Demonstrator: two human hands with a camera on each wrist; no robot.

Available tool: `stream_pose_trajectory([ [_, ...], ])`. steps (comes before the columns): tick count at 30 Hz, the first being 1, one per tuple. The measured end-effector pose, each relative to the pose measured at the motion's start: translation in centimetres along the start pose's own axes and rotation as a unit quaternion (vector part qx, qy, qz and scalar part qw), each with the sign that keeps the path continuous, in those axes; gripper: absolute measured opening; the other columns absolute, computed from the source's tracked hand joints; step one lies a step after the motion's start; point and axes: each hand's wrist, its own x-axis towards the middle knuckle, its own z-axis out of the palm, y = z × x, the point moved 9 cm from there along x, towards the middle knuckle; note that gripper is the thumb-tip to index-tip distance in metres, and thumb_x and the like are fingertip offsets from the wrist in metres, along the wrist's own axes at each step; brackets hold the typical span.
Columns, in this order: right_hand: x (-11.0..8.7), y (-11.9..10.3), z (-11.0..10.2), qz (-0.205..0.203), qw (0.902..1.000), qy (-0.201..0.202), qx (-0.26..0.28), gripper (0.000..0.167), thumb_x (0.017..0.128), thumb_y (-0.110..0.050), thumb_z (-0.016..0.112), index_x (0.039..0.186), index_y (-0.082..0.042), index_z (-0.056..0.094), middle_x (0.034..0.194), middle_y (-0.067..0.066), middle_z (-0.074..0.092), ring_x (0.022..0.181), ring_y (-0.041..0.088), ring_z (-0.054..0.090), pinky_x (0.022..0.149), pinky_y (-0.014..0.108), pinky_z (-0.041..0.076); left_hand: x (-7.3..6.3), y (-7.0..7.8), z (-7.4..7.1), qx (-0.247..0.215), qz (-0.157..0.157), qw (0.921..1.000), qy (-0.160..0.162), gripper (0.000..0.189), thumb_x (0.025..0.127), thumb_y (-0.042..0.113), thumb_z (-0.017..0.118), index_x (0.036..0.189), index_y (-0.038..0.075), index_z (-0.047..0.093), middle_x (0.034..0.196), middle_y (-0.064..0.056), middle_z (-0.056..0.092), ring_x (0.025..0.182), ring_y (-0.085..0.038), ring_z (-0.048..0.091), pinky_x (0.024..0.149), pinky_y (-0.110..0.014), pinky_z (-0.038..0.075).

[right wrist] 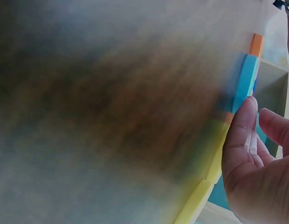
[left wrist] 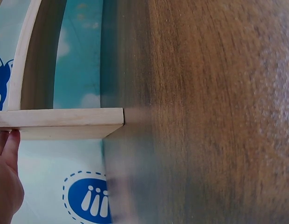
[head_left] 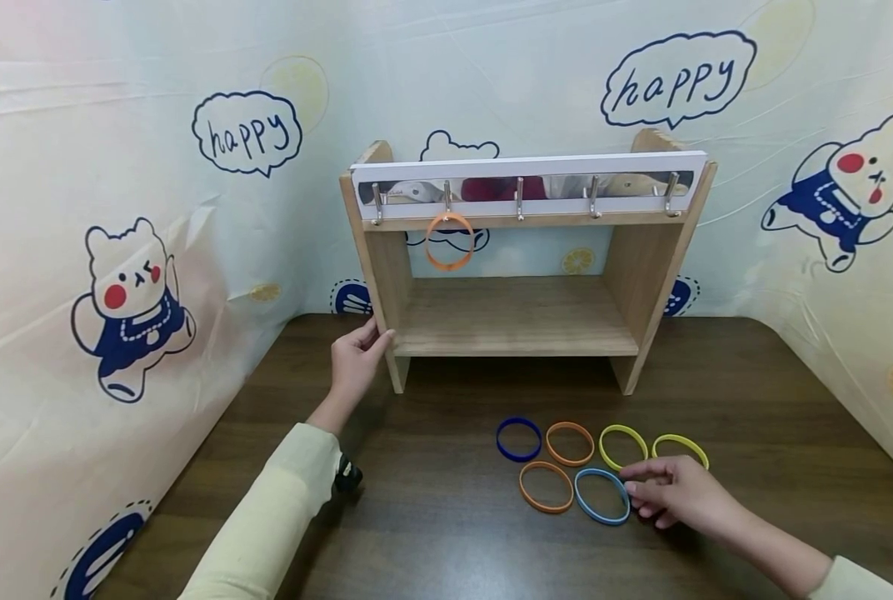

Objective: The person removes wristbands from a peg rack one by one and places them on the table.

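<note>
A wooden rack (head_left: 517, 312) stands on the table, with metal hooks along its white top strip. An orange wristband (head_left: 450, 267) hangs from the second hook from the left. My left hand (head_left: 356, 358) holds the rack's left side panel, thumb at the front edge; in the left wrist view its fingertips touch the panel (left wrist: 70, 118). On the table my right hand (head_left: 682, 496) is at the right rim of a light blue wristband (head_left: 602, 521). In the right wrist view, its index fingertip meets the blue band (right wrist: 244, 84), with a gap between thumb and index.
Around the blue band lie a dark blue wristband (head_left: 518, 457), two orange wristbands (head_left: 570, 462) and two yellow wristbands (head_left: 624, 428). Printed cloth (head_left: 169, 150) surrounds the brown table (head_left: 446, 542) behind and at the sides.
</note>
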Motion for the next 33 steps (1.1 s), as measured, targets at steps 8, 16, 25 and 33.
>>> stream_pose_trajectory([
  [8,0.3,-1.4,-0.6,-0.022,0.9997,0.014,0.002,0.040,0.094,-0.014,0.065,0.121,0.015,0.057,0.085,0.014,0.069,0.070,0.020,0.065,0.056,0.034,0.058,0.0,0.1,0.0,0.011,-0.001,0.9999,0.000,0.040,0.087,0.010,0.074,0.124,0.000,0.062,0.117,-0.020,0.062,0.102,-0.028,0.064,0.077,-0.024,0.055],
  [16,1.1,-4.1,-1.9,-0.033,0.9982,0.050,0.000,0.045,0.093,-0.021,0.067,0.124,0.011,0.058,0.089,0.018,0.070,0.076,0.024,0.067,0.061,0.035,0.060,-0.6,3.0,0.1,0.023,0.008,0.9996,-0.010,0.038,0.088,0.001,0.070,0.124,-0.008,0.059,0.116,-0.027,0.060,0.102,-0.033,0.063,0.078,-0.026,0.055],
  [25,2.3,-8.6,-2.4,-0.089,0.9928,0.079,-0.013,0.041,0.094,-0.019,0.067,0.124,0.008,0.060,0.086,0.013,0.070,0.076,0.028,0.067,0.063,0.036,0.059,-0.9,4.3,0.1,0.030,0.012,0.9994,-0.014,0.038,0.089,0.001,0.070,0.124,-0.009,0.059,0.117,-0.027,0.060,0.103,-0.034,0.063,0.079,-0.028,0.055],
  [33,4.0,-11.6,-2.3,-0.130,0.9854,0.109,-0.017,0.037,0.093,-0.021,0.069,0.121,0.002,0.064,0.092,0.013,0.070,0.080,0.023,0.068,0.068,0.034,0.060,-0.9,4.1,0.1,0.026,0.014,0.9995,-0.013,0.038,0.088,0.001,0.071,0.123,-0.008,0.060,0.115,-0.027,0.061,0.101,-0.033,0.064,0.077,-0.027,0.055],
])
